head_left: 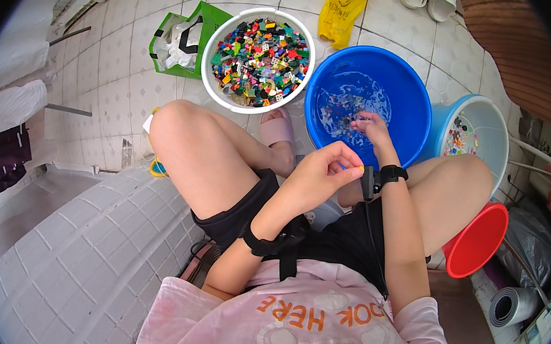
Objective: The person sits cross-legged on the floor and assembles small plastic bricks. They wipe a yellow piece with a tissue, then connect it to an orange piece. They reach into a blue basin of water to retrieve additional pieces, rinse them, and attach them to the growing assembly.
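My left hand (330, 173) is raised over my lap, near my right wrist. Its thumb and forefinger pinch a tiny yellow piece (361, 167), mostly hidden by the fingers. My right hand (371, 127) is over the blue basin (408, 85), low by the water, with its fingers apart and nothing visible in them. Small mixed toy bricks (342, 109) lie in the basin's water. To the left, a white round basket (207, 69) holds a heap of colourful toy bricks (261, 58).
A light blue basket (493, 139) with some small bricks stands right of the basin, and a red bucket (478, 239) is below it. A yellow plastic bag (341, 13) lies behind. A green bag (205, 18) stands at the far left, and white clogs (441, 2) at the back.
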`<state>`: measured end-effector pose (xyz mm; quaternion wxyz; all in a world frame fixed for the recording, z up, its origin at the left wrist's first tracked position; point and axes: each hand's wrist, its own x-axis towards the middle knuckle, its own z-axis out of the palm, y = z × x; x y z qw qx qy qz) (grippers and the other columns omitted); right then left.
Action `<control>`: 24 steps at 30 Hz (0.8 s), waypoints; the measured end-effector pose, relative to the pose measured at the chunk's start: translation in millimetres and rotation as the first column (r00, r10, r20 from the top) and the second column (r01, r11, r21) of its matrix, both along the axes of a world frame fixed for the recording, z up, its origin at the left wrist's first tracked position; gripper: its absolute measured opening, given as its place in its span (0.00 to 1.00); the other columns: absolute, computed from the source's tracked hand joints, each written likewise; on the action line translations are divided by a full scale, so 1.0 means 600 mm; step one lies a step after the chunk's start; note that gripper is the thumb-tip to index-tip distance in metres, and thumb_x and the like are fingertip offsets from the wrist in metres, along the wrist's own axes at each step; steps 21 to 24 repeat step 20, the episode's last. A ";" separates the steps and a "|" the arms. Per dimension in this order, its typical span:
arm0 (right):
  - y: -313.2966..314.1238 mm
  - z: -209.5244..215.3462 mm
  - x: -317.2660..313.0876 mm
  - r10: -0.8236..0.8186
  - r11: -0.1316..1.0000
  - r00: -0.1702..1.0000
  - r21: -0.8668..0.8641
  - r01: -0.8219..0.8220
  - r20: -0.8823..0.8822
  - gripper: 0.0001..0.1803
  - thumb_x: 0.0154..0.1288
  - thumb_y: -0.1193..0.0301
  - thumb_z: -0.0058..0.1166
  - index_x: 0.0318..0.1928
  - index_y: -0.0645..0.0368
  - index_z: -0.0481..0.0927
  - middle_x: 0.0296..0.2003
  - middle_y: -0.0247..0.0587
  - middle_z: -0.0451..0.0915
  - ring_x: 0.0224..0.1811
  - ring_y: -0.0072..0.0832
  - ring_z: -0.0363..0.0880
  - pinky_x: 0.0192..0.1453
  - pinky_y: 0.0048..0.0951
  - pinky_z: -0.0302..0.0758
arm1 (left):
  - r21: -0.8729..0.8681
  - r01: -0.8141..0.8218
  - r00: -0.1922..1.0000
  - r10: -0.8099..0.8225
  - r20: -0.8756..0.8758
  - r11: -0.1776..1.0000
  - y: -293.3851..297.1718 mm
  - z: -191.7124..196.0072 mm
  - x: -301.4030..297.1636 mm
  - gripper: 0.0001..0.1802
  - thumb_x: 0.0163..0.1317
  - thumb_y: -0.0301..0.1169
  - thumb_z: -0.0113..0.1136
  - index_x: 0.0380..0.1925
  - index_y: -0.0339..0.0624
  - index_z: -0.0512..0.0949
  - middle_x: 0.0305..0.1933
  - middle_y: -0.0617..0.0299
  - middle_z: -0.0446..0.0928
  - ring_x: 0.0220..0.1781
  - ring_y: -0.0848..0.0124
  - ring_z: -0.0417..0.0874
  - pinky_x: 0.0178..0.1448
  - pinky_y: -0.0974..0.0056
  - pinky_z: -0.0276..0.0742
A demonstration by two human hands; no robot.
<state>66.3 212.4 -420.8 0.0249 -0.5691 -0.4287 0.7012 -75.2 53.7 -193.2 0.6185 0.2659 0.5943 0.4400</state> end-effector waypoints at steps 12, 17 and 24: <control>-0.010 -0.034 0.008 -0.014 0.826 0.980 0.555 -0.100 0.199 0.20 0.58 0.72 0.62 0.51 0.60 0.76 0.28 0.37 0.80 0.32 0.27 0.80 0.39 0.29 0.76 | 0.054 -0.112 0.991 0.107 0.076 0.992 -0.021 0.012 0.006 0.07 0.66 0.29 0.60 0.42 0.41 0.76 0.38 0.68 0.79 0.39 0.82 0.77 0.42 0.75 0.70; -0.021 -0.014 0.018 0.035 0.868 0.966 0.472 -0.157 0.257 0.22 0.56 0.77 0.58 0.52 0.53 0.74 0.32 0.38 0.78 0.37 0.36 0.79 0.42 0.33 0.75 | 0.129 -0.329 0.936 0.305 0.175 0.935 -0.025 0.035 0.014 0.09 0.68 0.30 0.58 0.45 0.42 0.74 0.43 0.65 0.80 0.47 0.77 0.80 0.46 0.73 0.71; -0.034 -0.001 0.023 0.062 0.804 0.919 0.526 -0.277 0.389 0.28 0.55 0.77 0.55 0.58 0.51 0.70 0.52 0.43 0.72 0.61 0.42 0.65 0.65 0.38 0.62 | 0.151 -0.405 0.906 0.372 0.203 0.902 -0.026 0.051 0.020 0.09 0.68 0.31 0.57 0.46 0.42 0.74 0.43 0.65 0.80 0.48 0.76 0.80 0.47 0.73 0.71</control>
